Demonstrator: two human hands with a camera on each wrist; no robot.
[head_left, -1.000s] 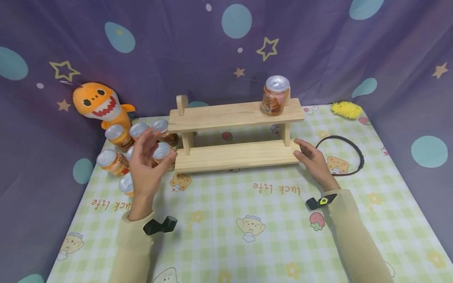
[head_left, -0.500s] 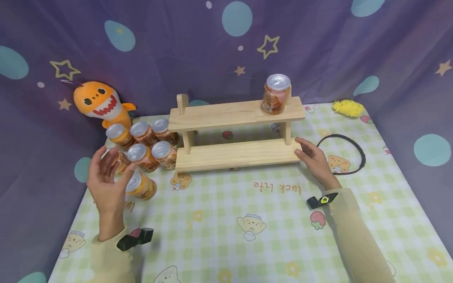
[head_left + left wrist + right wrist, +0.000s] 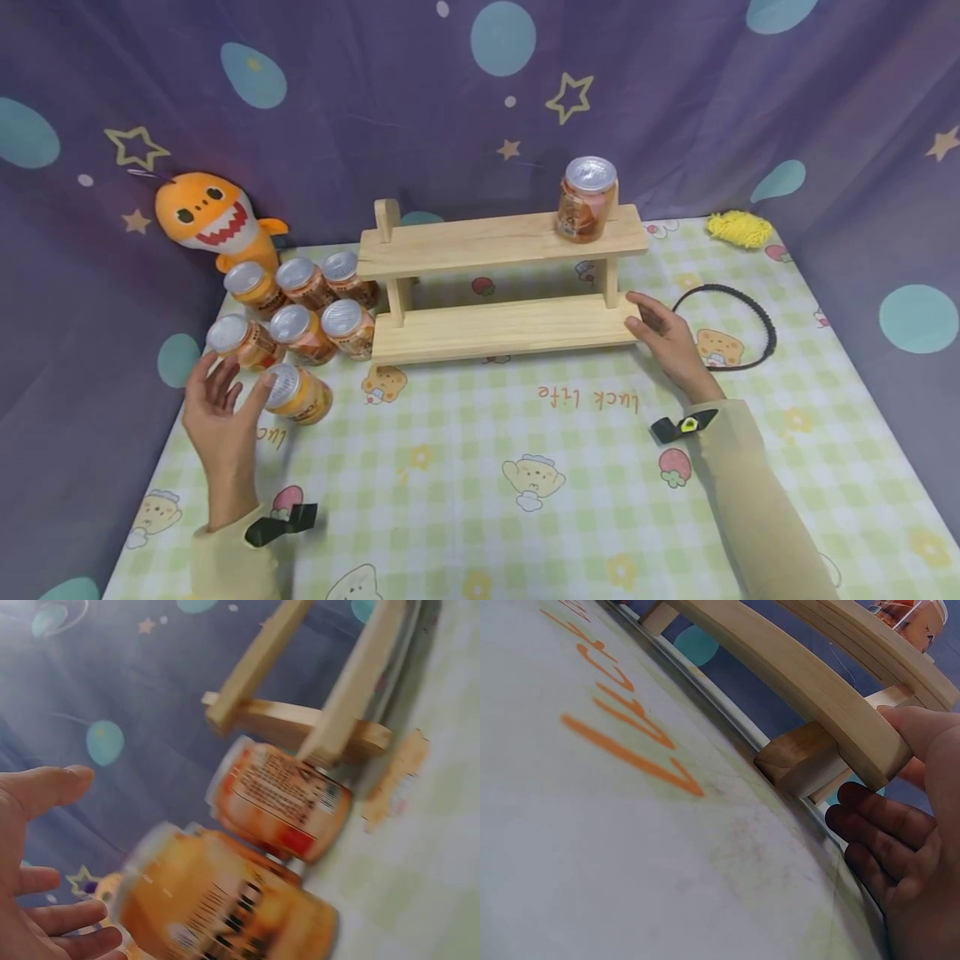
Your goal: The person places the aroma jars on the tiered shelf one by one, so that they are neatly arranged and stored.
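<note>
My left hand (image 3: 221, 421) is just to the left of the front jar (image 3: 302, 396), a yellow-labelled one with a silver lid. Thumb and fingers are spread apart; in the left wrist view a gap shows between them and the yellow jar (image 3: 225, 900). My right hand (image 3: 671, 346) holds the right end of the two-tier wooden shelf (image 3: 502, 327) at its lower board. The thumb and fingers lie on either side of the board end (image 3: 870, 746) in the right wrist view. One jar (image 3: 585, 204) stands on the upper board at the right.
Several more silver-lidded jars (image 3: 302, 333) cluster left of the shelf. An orange shark plush (image 3: 217, 217) leans at the back left. A black hoop (image 3: 761, 321) and a bundle of yellow yarn (image 3: 738, 229) lie on the right of the checked tablecloth (image 3: 465, 500).
My left hand has moved left and toward me, from beside the shelf's left end to beside the front yellow jar. My right hand stays at the shelf's right end.
</note>
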